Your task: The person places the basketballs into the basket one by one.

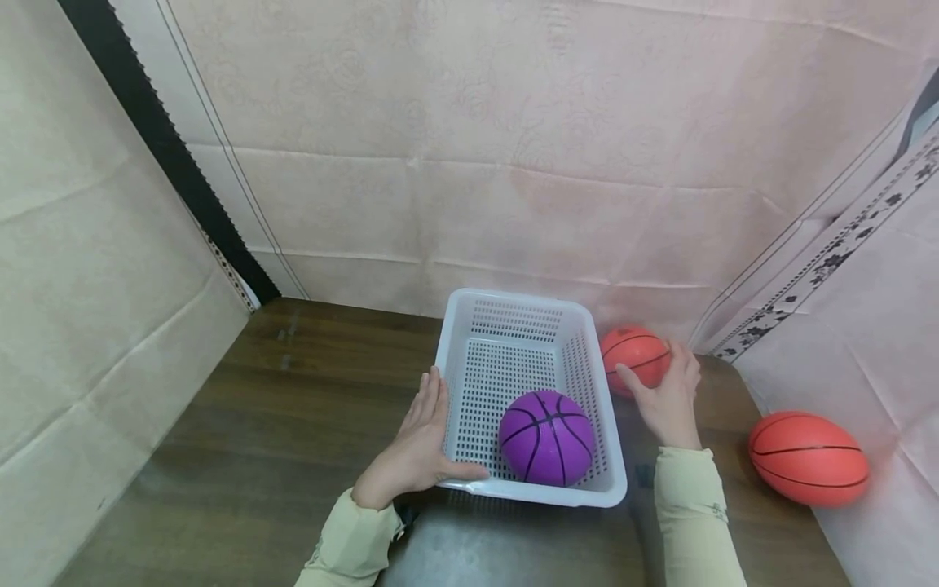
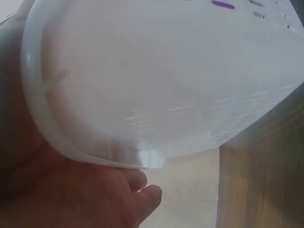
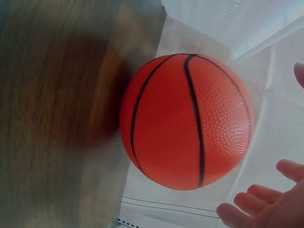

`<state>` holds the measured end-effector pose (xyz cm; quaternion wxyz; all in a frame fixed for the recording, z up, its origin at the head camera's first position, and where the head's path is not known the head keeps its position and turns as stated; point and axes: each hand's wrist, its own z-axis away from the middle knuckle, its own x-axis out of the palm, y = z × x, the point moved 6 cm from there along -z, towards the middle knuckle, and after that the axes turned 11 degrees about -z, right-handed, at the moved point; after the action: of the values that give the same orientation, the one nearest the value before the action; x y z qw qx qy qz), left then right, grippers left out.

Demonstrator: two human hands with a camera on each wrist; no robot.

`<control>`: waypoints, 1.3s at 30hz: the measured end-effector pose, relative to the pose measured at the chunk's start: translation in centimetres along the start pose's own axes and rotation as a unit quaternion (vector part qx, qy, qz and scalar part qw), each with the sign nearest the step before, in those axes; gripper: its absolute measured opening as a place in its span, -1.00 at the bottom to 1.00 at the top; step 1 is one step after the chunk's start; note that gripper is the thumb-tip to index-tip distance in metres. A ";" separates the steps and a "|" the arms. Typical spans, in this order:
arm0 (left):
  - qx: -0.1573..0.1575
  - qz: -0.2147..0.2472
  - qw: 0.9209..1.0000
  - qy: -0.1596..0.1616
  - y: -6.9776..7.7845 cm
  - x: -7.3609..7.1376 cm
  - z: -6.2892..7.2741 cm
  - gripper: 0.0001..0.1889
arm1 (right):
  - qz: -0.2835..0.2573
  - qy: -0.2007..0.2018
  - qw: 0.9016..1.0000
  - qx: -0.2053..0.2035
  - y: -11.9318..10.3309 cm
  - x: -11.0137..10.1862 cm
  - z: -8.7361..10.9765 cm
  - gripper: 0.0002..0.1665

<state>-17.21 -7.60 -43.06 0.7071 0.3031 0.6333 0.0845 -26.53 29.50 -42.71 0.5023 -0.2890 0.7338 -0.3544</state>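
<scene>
A white perforated plastic basket (image 1: 506, 350) stands on the table with a purple toy basketball (image 1: 546, 439) inside its near right part. My left hand (image 1: 411, 444) lies at the basket's near left corner, fingers straight along the left side and thumb along the near rim. In the left wrist view, the basket's wall (image 2: 142, 85) fills most of the picture. My right hand (image 1: 671, 399) is beside an orange basketball (image 1: 637, 359) right of the basket, thumb and fingers spread. In the right wrist view a gap shows between the fingertips (image 3: 232, 214) and the ball.
A second orange basketball (image 1: 809, 458) rests at the table's right side, by the right cloth wall. Pale cloth panels (image 1: 513, 163) enclose the brown wooden table (image 1: 293, 424) at the back, left and right.
</scene>
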 end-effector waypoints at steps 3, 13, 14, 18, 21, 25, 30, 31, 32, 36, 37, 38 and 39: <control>0.002 -0.001 1.000 0.003 -0.1 0.0 0.0 0.48 | -0.004 -0.005 1.000 0.010 0.3 0.2 -0.3 0.22; 0.004 -0.011 1.000 -0.003 -0.1 0.0 0.0 0.50 | -0.016 -0.011 0.999 0.026 1.1 0.9 -1.1 0.28; 0.002 -0.011 1.000 -0.004 -0.1 0.0 0.0 0.50 | -0.018 -0.013 0.999 0.028 1.2 1.0 -1.2 0.28; 0.004 -0.009 1.000 -0.003 0.0 -0.1 0.1 0.49 | -0.021 -0.015 0.999 0.038 1.6 1.2 -1.3 0.32; 0.006 -0.007 1.000 0.000 0.1 -0.1 0.1 0.49 | -0.022 -0.015 0.999 0.041 1.9 1.3 -1.3 0.33; 0.005 -0.013 1.000 0.002 0.1 -0.1 0.1 0.49 | -0.024 -0.018 0.999 0.039 1.9 1.5 -1.4 0.33; 0.006 -0.008 1.000 0.003 0.0 0.0 0.0 0.47 | -0.017 -0.013 0.999 0.041 2.2 1.6 -1.7 0.35; 0.006 -0.007 1.000 0.002 0.0 0.0 0.0 0.47 | -0.013 -0.011 0.999 0.042 2.3 1.6 -1.8 0.36; 0.004 -0.006 1.000 0.000 0.0 0.0 0.0 0.47 | -0.010 -0.010 0.999 0.042 2.3 1.6 -1.9 0.37; 0.003 -0.007 1.000 -0.002 0.0 0.0 0.0 0.49 | -0.005 -0.008 0.999 0.043 2.6 1.7 -2.2 0.38; 0.004 -0.008 1.000 -0.002 0.0 0.0 0.0 0.49 | -0.005 -0.010 0.999 0.044 2.7 1.7 -2.3 0.38; 0.003 -0.007 1.000 -0.002 0.0 0.0 0.0 0.49 | -0.005 -0.010 0.999 0.045 2.8 1.7 -2.3 0.39; 0.003 -0.008 1.000 -0.002 0.0 0.0 0.0 0.49 | -0.006 -0.010 0.999 0.046 2.9 1.8 -2.4 0.39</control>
<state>-17.23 -7.60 -43.03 0.7081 0.3007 0.6343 0.0765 -29.54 30.35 -45.48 0.5204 -0.2736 0.7098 -0.3878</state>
